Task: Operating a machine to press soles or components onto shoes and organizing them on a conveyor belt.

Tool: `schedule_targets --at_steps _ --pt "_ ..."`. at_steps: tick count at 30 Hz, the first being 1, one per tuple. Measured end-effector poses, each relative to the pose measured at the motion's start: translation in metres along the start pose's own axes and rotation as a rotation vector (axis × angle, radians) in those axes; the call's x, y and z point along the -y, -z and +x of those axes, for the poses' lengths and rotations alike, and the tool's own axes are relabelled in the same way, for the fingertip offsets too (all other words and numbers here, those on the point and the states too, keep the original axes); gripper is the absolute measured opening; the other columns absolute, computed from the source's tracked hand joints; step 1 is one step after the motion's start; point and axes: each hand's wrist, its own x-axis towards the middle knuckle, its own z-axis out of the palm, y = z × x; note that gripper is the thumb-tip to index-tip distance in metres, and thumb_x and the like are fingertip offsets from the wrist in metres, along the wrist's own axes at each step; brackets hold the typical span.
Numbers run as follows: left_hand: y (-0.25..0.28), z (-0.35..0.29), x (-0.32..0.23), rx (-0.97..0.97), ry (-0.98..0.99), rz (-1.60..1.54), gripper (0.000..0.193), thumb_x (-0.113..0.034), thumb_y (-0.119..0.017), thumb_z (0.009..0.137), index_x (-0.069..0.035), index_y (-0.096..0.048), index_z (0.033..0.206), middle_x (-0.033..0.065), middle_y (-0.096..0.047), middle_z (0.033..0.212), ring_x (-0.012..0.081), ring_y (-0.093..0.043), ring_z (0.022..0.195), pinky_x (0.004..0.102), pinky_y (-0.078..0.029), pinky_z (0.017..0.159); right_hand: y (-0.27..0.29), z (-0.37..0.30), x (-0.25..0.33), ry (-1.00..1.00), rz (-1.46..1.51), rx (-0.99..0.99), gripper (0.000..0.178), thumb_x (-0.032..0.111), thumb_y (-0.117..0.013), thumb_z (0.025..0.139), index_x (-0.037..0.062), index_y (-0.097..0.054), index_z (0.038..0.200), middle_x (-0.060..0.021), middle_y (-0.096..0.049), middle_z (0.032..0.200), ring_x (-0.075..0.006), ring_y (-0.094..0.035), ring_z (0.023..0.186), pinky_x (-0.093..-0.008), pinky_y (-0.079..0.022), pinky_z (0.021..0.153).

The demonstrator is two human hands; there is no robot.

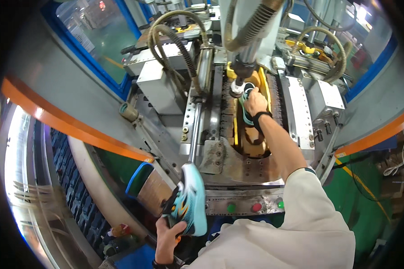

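Note:
My left hand (167, 238) grips the heel end of a teal-and-white sports shoe (192, 204) with orange marks and dark laces. That shoe is held toe up in front of the machine's front panel. Reaching into the machine, my right hand (256, 102) is closed on a second teal shoe (247, 117), which lies in a yellow-edged cavity (236, 127). Its fingertips are partly hidden near the shoe's opening. A vertical press rod (238, 87) with a pale tip stands just left of that hand, close to the shoe.
Grey side blocks and hoses (177, 42) flank the cavity. A metal rod (195, 134) runs forward on the left. Green and red buttons (256, 207) sit on the front panel. Orange-edged guards (72, 123) curve along both sides. A dark ridged conveyor (78, 179) lies at left.

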Motion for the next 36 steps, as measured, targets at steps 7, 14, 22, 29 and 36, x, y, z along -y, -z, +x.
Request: schedule_targets --at_steps 7,14,22,29,36 --pt "0.049 -0.065 0.07 -0.412 -0.142 -0.392 0.049 0.0 -0.068 0.078 0.005 -0.048 0.123 0.0122 -0.064 0.105 0.023 -0.068 0.09 0.0348 -0.057 0.078 0.017 -0.054 0.019 0.306 0.075 -0.143 0.063 0.024 -0.067 0.082 -0.0007 -0.038 0.132 -0.0259 -0.058 0.117 -0.0461 -0.062 0.098 -0.0494 -0.052 0.085" --pt "0.035 -0.12 0.122 -0.412 -0.112 -0.508 0.039 -0.005 -0.07 0.083 0.005 -0.056 0.118 0.0098 -0.065 0.106 0.0191 -0.067 0.09 0.0299 -0.055 0.079 0.031 -0.327 0.031 0.885 0.594 0.275 0.014 0.002 -0.06 0.081 0.0038 -0.062 0.095 -0.0145 -0.064 0.096 -0.034 -0.06 0.092 -0.0411 -0.049 0.08" --pt "0.022 -0.205 0.186 -0.546 -0.095 -0.701 0.038 -0.004 -0.073 0.082 0.012 -0.057 0.112 0.0134 -0.067 0.101 0.0182 -0.068 0.085 0.0294 -0.057 0.079 -0.126 -0.354 -0.039 1.066 0.405 0.465 0.017 0.006 -0.054 0.081 0.0038 -0.058 0.097 -0.0191 -0.055 0.099 -0.0395 -0.049 0.102 -0.0495 -0.04 0.091" --pt "0.046 -0.277 0.236 -0.897 -0.163 -0.728 0.025 -0.019 -0.071 0.083 -0.001 -0.066 0.1 0.0019 -0.067 0.084 0.0088 -0.063 0.07 0.0225 -0.038 0.048 -0.112 -0.365 -0.007 1.115 0.429 0.412 0.017 0.004 -0.059 0.079 0.0025 -0.058 0.097 -0.0176 -0.055 0.095 -0.0375 -0.052 0.094 -0.0452 -0.043 0.085" --pt "0.139 -0.325 0.345 -1.134 -0.26 -0.742 0.018 -0.007 -0.069 0.084 0.004 -0.066 0.099 0.0104 -0.069 0.089 0.0184 -0.07 0.077 0.0271 -0.056 0.064 -0.053 -0.448 0.192 1.292 0.806 0.525 0.022 0.004 -0.06 0.085 -0.0005 -0.062 0.107 -0.0144 -0.063 0.098 -0.0252 -0.06 0.087 -0.0348 -0.048 0.078"
